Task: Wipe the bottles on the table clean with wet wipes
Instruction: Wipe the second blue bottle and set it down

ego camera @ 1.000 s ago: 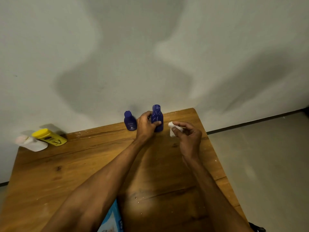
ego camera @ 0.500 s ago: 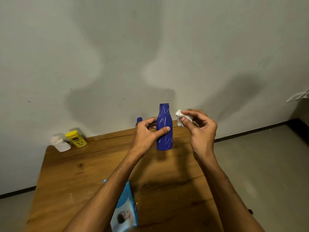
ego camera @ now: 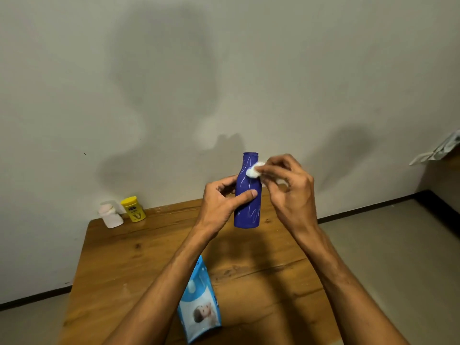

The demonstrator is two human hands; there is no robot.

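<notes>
Two containers stand at the far left corner of the wooden table, close to the wall: a white bottle and, just beside it on the right, a yellow bottle; both look untouched for now. Nearer the person, a blue wet-wipe pack lies flat on the table between the forearms. Moving right, the left hand holds the dark blue bottle upright in the air above the far edge of the table, its fingers wrapped round the lower body with the thumb laid across the front, wrist bent back a little and forearm reaching up from below. The bottle carries pale scribbled lines, and its top appears open, though I cannot tell for sure. Further right, the right hand comes in from the side with its fingers pinching a small bunched white wipe against the bottle's shoulder, just under the neck, the remaining fingers curled loosely behind. To do this well, I judge the left hand should grip firmly and turn the bottle bit by bit, while the wipe travels in steady downward strokes with even pressure, so every side is covered and the bottle does not slip.
</notes>
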